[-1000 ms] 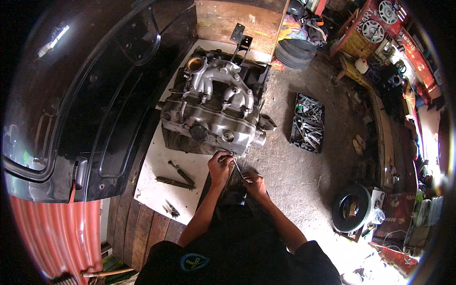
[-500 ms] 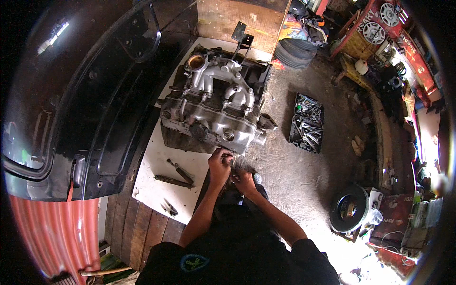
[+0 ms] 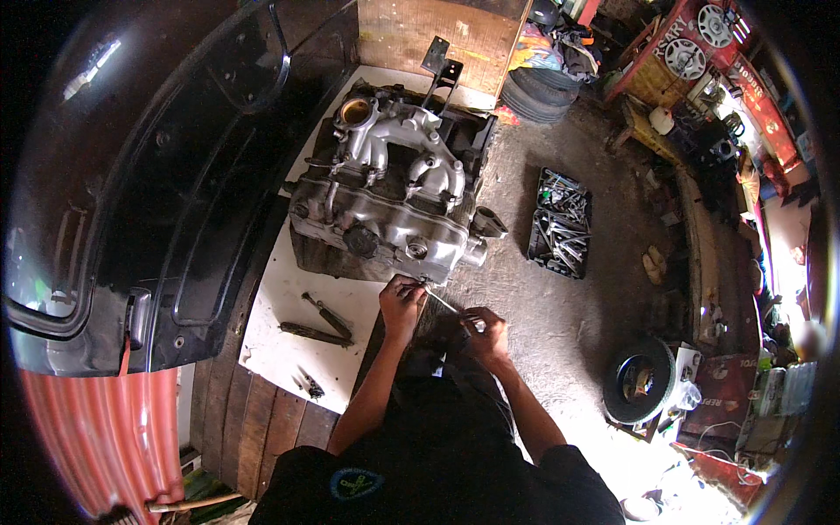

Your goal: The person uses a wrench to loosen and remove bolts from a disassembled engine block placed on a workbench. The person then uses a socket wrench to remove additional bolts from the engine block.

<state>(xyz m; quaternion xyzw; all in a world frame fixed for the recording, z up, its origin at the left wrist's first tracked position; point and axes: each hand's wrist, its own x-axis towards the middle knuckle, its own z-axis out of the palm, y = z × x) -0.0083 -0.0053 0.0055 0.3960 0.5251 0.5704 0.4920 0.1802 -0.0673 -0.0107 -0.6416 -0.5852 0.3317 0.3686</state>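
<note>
A grey metal engine point(image 3: 385, 188) lies on a white board point(image 3: 271, 306) in front of me. At its near lower edge my left hand point(image 3: 402, 306) is closed, fingertips pinched at the far end of a slim silver wrench point(image 3: 444, 302). The fastener or part under those fingertips is hidden. My right hand point(image 3: 484, 337) grips the wrench's near end, to the right of and a little closer to me than the left. The wrench slants between the two hands. Left of my left forearm, a dark long-handled tool point(image 3: 317, 334) and another tool point(image 3: 326, 313) rest on the board.
Small dark parts point(image 3: 309, 383) lie near the board's front edge. A black tray of tools point(image 3: 560, 223) sits on the floor to the right. A black vehicle panel point(image 3: 175, 192) stands on the left. A tyre point(image 3: 639, 381) is at the lower right.
My right hand has moved right, away from my left hand, and the wrench now shows stretched between them. My left hand stays at the engine's near edge. The view has shifted slightly.
</note>
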